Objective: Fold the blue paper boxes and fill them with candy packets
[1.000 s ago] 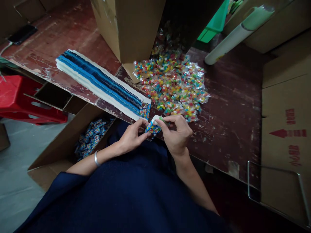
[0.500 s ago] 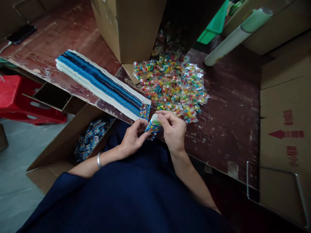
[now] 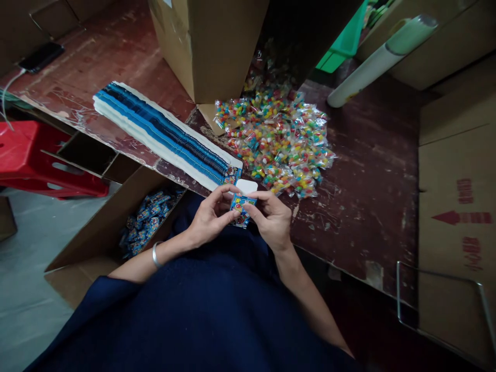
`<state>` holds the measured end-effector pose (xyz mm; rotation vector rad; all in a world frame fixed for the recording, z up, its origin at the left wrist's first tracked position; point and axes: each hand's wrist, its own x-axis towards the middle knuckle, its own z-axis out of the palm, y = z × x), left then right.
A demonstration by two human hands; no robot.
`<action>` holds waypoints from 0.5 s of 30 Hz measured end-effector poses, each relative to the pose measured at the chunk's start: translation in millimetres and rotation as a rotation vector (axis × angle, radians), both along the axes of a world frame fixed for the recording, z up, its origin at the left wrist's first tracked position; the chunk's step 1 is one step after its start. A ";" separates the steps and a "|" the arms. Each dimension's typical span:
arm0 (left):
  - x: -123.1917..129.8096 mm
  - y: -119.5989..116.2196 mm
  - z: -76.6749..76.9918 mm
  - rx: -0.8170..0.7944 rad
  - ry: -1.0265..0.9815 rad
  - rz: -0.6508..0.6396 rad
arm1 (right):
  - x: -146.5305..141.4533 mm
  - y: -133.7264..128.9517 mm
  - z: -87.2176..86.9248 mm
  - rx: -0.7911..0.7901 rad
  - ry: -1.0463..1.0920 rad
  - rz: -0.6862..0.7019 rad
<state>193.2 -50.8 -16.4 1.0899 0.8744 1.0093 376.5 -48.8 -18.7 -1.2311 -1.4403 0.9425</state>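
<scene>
Between my two hands is a small blue printed candy box (image 3: 241, 209), its white flap standing up at the top. My left hand (image 3: 211, 217) grips the box's left side with thumb and fingers. On the right side my right hand (image 3: 273, 217) pinches it, thumb across the printed front. Just beyond lies a long row of flat blue-and-white cartons (image 3: 166, 134), overlapping one another. To its right is a heap of clear bags of colourful candies (image 3: 279, 139). Whether a candy bag is inside the held box cannot be seen.
An open cardboard box (image 3: 89, 232) with several blue packets (image 3: 149, 217) stands below the table edge at left, near a red stool (image 3: 46, 160). A tall carton (image 3: 225, 46), a white tube (image 3: 372, 70) and a green bin (image 3: 343, 49) stand on the table (image 3: 360, 196). A phone (image 3: 42, 57) lies far left.
The green-and-white item in my right fingers no longer shows. The box now faces me more upright with its white flap up, and both hands have closed in on it.
</scene>
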 end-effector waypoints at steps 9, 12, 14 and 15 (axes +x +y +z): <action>-0.4 5.8 -3.5 -0.056 -0.043 0.042 | -23.1 -0.3 -1.7 0.060 0.143 -0.107; -4.5 4.8 -1.4 -0.040 0.007 0.021 | -22.3 4.8 5.5 -0.045 0.139 -0.040; -9.1 4.8 0.4 0.012 0.078 -0.002 | -18.5 9.4 9.4 -0.123 0.138 -0.007; -11.5 5.0 1.2 0.037 0.118 -0.018 | -16.1 11.8 10.8 -0.159 0.137 0.004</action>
